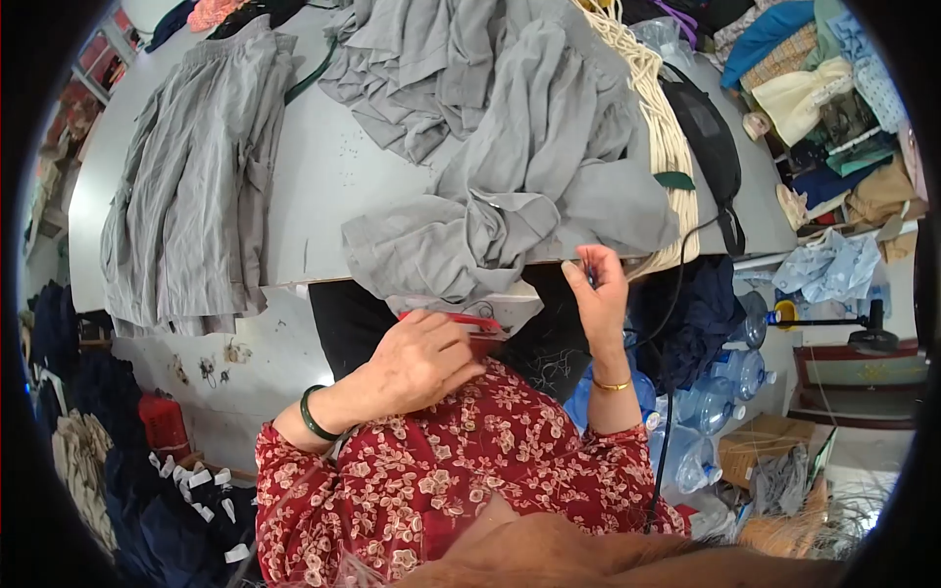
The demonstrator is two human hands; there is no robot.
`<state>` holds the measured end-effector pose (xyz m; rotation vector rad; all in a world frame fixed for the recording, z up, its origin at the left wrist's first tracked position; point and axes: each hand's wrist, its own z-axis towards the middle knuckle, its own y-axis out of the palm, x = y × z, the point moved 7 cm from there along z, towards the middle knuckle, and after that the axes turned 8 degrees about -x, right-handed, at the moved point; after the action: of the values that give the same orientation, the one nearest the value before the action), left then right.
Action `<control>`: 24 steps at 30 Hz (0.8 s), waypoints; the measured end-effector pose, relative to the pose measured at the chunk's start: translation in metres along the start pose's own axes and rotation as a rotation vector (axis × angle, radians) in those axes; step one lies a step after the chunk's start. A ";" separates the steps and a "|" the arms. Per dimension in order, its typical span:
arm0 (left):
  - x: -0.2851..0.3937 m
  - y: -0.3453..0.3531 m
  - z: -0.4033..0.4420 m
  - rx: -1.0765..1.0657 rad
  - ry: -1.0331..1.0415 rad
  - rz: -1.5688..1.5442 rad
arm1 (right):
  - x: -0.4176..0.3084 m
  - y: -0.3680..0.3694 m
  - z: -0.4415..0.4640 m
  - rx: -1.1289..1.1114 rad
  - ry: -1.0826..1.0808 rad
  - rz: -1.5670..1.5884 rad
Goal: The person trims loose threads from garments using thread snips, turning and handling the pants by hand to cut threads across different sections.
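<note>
My left hand (421, 363), with a green bangle at the wrist, is closed with its fingers bent over a red plastic container (478, 321) in front of my body. Most of that container is hidden behind the hand. Just off the table edge, my right hand (601, 294) is raised, its thumb and fingers closed around a small dark blue thing (590, 272) too small to name. Close by, a crumpled grey garment (451, 240) hangs over the table edge, touched by neither hand. A pale cloth (515, 309) shows below it.
Grey elastic-waist trousers (196, 176) lie at the left of the table (309, 196), and more grey garments (412, 69) at the back. Cream cords (667, 147), a black bag (708, 147) and a black cable (676, 284) are at right. Large water bottles (706, 402) stand on the floor.
</note>
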<state>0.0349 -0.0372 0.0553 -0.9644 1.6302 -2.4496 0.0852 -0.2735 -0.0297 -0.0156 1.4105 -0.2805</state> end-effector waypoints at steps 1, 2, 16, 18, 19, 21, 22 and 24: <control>0.008 -0.009 0.009 0.161 0.083 -0.020 | 0.003 0.001 -0.003 0.024 0.003 -0.007; 0.012 -0.012 0.020 0.212 0.117 -0.035 | 0.004 0.002 -0.003 0.016 0.029 -0.051; -0.066 -0.007 0.043 0.419 -0.205 0.177 | -0.063 0.051 0.061 -0.216 -0.214 -0.173; -0.053 -0.018 0.034 0.491 -0.078 0.418 | -0.073 0.056 0.071 -0.200 -0.241 -0.132; -0.047 -0.023 0.029 0.498 -0.021 0.469 | -0.078 0.060 0.076 -0.188 -0.244 -0.109; -0.039 -0.026 0.022 0.486 0.030 0.500 | -0.082 0.063 0.084 -0.222 -0.115 -0.003; -0.034 -0.025 0.018 0.483 0.055 0.511 | -0.080 0.069 0.087 -0.273 -0.055 0.150; -0.028 -0.022 0.014 0.482 0.093 0.497 | -0.075 0.082 0.088 -0.372 0.070 0.449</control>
<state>0.0714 -0.0289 0.0643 -0.3327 1.0405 -2.3694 0.1763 -0.1927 0.0433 0.0058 1.4770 0.3567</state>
